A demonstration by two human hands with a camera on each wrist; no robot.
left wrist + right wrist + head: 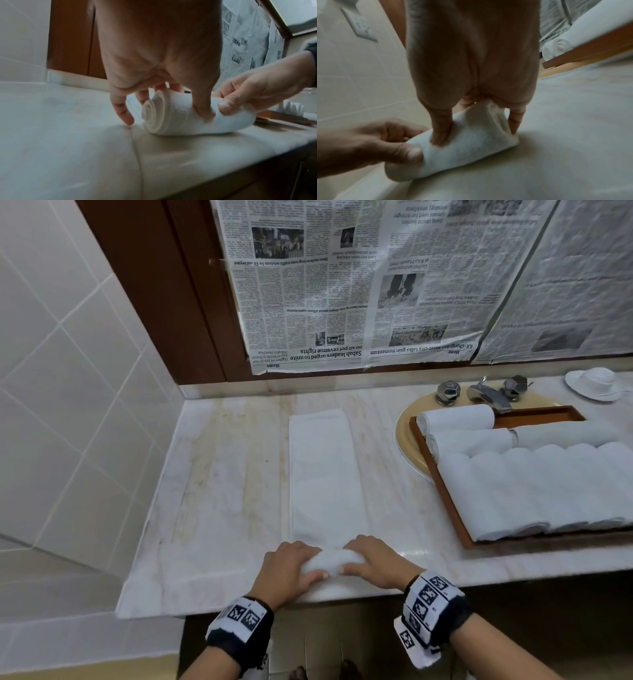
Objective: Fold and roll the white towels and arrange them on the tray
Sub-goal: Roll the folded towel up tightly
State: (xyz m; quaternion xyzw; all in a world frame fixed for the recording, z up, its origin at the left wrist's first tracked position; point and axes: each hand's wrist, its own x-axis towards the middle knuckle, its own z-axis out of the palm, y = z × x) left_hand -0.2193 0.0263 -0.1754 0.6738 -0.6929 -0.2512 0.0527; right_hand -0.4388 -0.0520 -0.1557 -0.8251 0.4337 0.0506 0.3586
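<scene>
A white towel [325,474] folded into a long strip lies on the marble counter, running away from me. Its near end is wound into a roll [330,563] at the counter's front edge. My left hand [291,568] grips the roll's left end, thumb on the near side and fingers curled over the top [204,108]. My right hand [373,563] grips the right end the same way [441,134]. The spiral end of the roll [154,116] shows in the left wrist view. A brown wooden tray [445,491] at right holds several rolled white towels [534,491].
The tray sits over a beige sink [404,436] with a chrome faucet [486,395]. A white cup on a saucer [596,383] stands at the back right. Newspaper [359,285] covers the mirror. A tiled wall [68,405] bounds the counter's left side.
</scene>
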